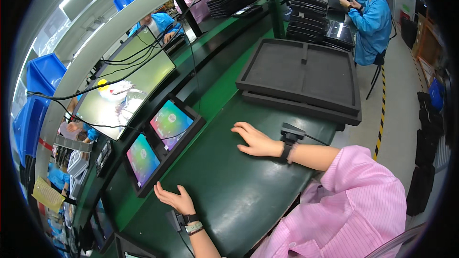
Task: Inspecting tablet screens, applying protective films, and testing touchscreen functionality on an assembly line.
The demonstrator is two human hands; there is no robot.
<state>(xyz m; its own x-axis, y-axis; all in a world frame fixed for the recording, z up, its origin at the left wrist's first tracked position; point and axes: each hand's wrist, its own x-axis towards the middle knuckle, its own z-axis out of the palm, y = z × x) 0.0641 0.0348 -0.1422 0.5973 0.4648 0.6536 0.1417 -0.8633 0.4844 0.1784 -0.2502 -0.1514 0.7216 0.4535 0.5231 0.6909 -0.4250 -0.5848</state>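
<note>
My left hand (174, 198) hovers palm up, fingers apart, just in front of a black tray (191, 131) holding two small lit screens with rainbow colours (170, 123) (141, 159). It holds nothing. My right hand (253, 139) lies flat, palm down, on the dark green bench top (229, 186), fingers spread and empty. Both wrists wear black bands with small devices. My sleeve is pink.
A large curved monitor (125, 86) stands behind the tray, with cables over it. Stacked empty black foam trays (301, 74) lie to the right of my right hand. A person in blue (370, 21) works further down the line beside more tray stacks. Blue bins sit on the upper left.
</note>
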